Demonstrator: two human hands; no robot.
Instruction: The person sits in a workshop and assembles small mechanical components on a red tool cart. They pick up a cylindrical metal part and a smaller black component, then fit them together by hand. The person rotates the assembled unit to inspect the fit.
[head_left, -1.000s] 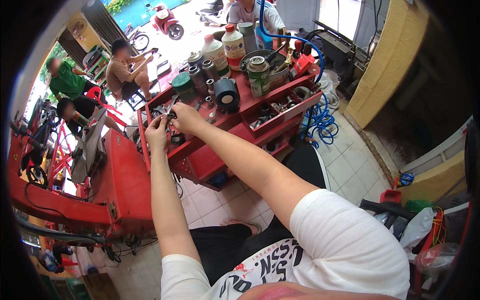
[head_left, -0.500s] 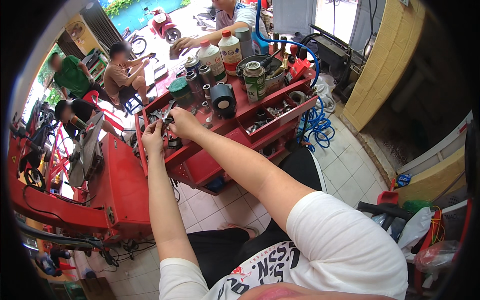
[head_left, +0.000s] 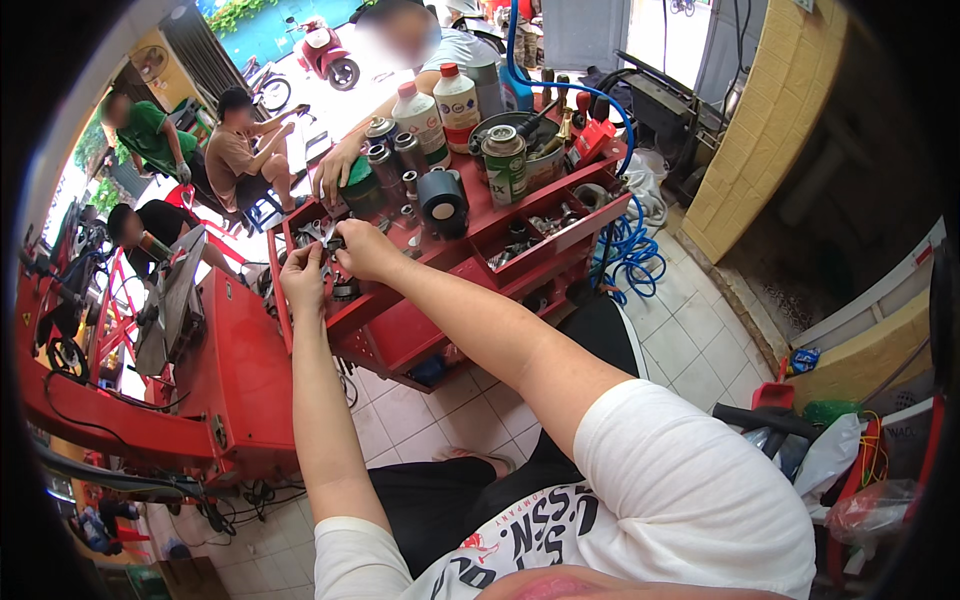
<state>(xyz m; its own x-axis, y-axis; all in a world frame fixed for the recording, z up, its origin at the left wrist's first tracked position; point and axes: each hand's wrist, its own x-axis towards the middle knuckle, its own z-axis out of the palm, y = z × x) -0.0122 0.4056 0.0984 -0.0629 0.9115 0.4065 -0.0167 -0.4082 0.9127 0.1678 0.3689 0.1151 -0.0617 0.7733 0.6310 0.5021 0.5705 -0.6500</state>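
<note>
Over the open left drawer of the red tool cart (head_left: pixel 400 350), my left hand (head_left: pixel 302 278) and my right hand (head_left: pixel 366 252) are close together. Both sets of fingers pinch a small dark metal part (head_left: pixel 333 243), mostly covered by my fingertips, so its kind stays unclear. Loose metal tools and parts lie in the drawer around my hands. Just beyond them stand a green-lidded can (head_left: pixel 360 185), several metal sockets (head_left: pixel 382 160) and a black cylinder with a pale round face (head_left: pixel 443 200). A co-worker's hand (head_left: pixel 338 172) hangs down beside the green-lidded can.
Two red-capped bottles (head_left: pixel 457 105), a spray can (head_left: pixel 504 165) and a pan of tools (head_left: pixel 545 145) crowd the cart top. A second drawer (head_left: pixel 560 235) holds small parts. Blue hose (head_left: pixel 632 260) coils on the floor at right; a red machine (head_left: pixel 245 370) stands left.
The co-worker across the cart has leaned in, and their hand has come down toward the drawer near the green-lidded can. My hands stay almost in place, still pinching the small part.
</note>
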